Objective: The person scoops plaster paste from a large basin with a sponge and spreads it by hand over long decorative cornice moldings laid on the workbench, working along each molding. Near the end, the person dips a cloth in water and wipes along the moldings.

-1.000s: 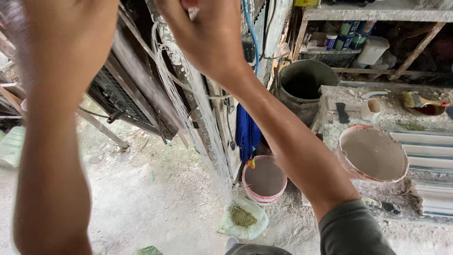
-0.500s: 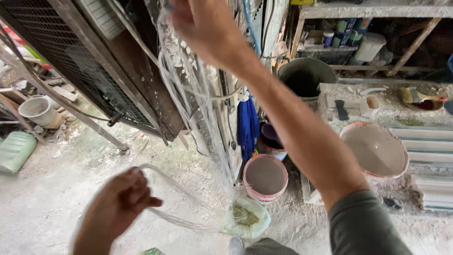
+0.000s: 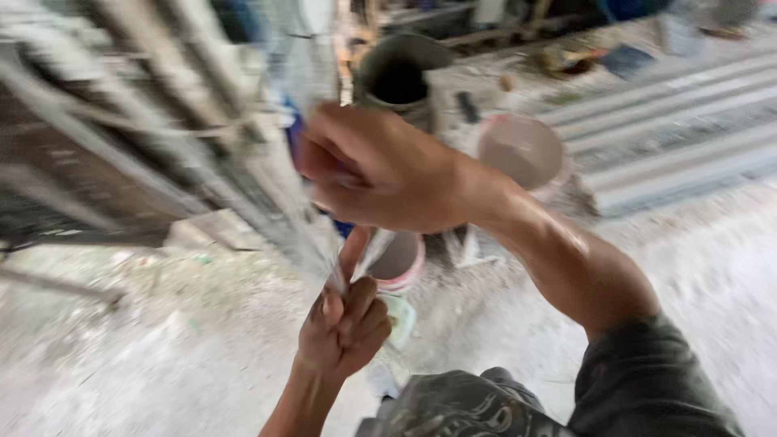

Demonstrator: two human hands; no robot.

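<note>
My right hand (image 3: pixel 380 170) is closed around a bundle of clear thin tubing (image 3: pixel 312 226) that hangs down in front of a dark mesh panel (image 3: pixel 105 178). Lower down, my left hand (image 3: pixel 344 324) grips the same strands in a fist, thumb up. The two hands are close, one above the other. The picture is blurred by motion, so the strands show only as pale streaks.
A pink-rimmed bucket (image 3: pixel 401 263) stands on the dusty ground behind my left hand, a second larger one (image 3: pixel 526 150) to the right. A dark grey pot (image 3: pixel 401 73) sits behind. Corrugated metal sheets (image 3: pixel 672 121) lie at the right. My knee (image 3: pixel 461 405) shows at the bottom.
My right hand came down from the top of the tubing to mid-height. My left hand rose and closed on the strands just below it. The view swung right.
</note>
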